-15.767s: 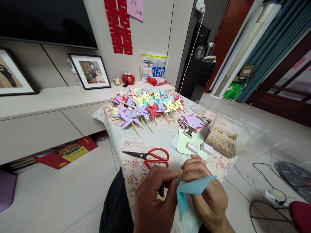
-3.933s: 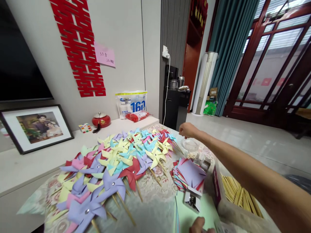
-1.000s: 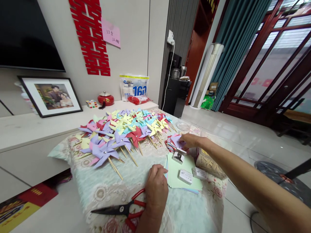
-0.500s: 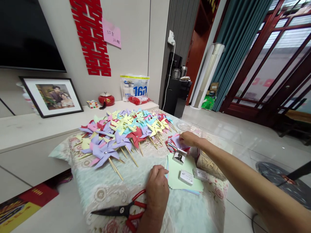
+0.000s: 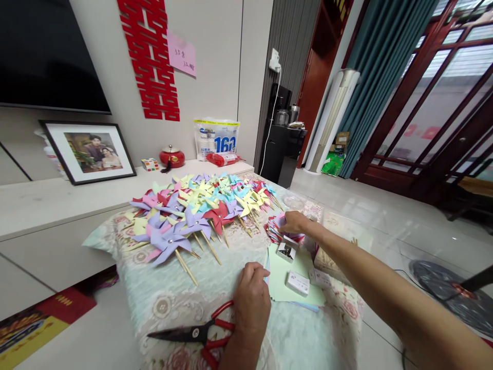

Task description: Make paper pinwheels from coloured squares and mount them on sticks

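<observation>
My right hand (image 5: pixel 297 223) reaches over a pile of small coloured paper pieces (image 5: pixel 272 229), its fingers closed on a pinkish-purple one at the top. My left hand (image 5: pixel 252 295) rests on the tablecloth with curled fingers, and nothing shows in it. Beside its wrist lie black scissors (image 5: pixel 194 334) with red handles. Just below the paper pile, an open small box (image 5: pixel 286 251) holds dark metallic bits. It stands on pale green sheets (image 5: pixel 281 280), along with a closed white box (image 5: pixel 298 283); another white box (image 5: pixel 320 277) lies at the sheets' right edge.
Many paper pinwheels (image 5: pixel 169 240) on wooden sticks cover the table's far left. A container of wooden sticks (image 5: pixel 327 259) sits under my right forearm. Behind are a low cabinet (image 5: pixel 77 205) with a framed photo (image 5: pixel 92 152), a puzzle cube (image 5: pixel 150 164) and a white bag (image 5: pixel 215 136).
My right hand has shifted slightly within the paper pile, its fingers now lower over the pieces. The whole view has drifted a little; my left hand stays in place on the table.
</observation>
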The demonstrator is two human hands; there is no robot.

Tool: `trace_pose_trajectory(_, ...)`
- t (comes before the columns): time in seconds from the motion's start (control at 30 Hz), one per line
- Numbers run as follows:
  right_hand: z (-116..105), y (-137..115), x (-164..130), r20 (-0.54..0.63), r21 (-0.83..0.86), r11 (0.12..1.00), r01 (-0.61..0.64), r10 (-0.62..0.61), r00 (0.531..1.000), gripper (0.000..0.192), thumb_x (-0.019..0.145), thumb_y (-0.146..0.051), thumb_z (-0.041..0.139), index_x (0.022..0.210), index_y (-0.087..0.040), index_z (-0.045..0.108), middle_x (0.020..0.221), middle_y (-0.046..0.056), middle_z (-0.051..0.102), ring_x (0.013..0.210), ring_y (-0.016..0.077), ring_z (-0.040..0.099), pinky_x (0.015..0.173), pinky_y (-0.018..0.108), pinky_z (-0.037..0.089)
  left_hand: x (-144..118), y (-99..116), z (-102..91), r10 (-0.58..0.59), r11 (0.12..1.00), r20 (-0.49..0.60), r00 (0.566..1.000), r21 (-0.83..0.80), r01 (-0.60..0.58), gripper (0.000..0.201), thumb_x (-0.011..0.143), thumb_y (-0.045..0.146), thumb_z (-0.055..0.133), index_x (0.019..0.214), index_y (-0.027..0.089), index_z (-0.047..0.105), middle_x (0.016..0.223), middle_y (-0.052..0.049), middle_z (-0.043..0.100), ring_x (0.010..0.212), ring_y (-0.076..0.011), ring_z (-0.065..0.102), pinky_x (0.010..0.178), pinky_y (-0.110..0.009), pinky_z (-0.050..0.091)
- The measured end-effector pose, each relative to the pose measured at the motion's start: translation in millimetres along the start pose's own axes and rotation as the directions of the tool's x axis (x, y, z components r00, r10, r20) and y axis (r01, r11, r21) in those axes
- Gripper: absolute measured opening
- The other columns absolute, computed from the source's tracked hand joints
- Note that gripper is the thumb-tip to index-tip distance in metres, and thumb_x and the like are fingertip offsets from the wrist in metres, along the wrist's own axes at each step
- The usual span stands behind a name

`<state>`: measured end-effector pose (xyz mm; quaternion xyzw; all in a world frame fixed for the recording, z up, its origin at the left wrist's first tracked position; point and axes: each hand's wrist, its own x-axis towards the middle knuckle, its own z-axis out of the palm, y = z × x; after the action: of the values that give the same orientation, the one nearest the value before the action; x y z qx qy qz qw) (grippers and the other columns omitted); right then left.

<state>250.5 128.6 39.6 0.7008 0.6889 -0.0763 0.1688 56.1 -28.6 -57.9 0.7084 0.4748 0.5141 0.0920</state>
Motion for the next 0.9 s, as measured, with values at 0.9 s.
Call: trace_pose_trajectory(0.9,-6,-16,-1,0.018,-0.027,0.998,-0.052,0.053,0.998,0.034,0.096,-0.033,0.062,0.124,-0.015,0.059,0.125,0.01,0.062,0.105,0.0232,0.064,0.088,0.044,0.056,-6,-7,9.6,-0.035,0.997,-0.002,0.999,-0.066,0.035,0.038,0.077,-0.007,0.038,0.087,0.02,0.063,0.091,-0.004,0.061,0.086,-0.0187,0.063,0.077,-0.031,0.05)
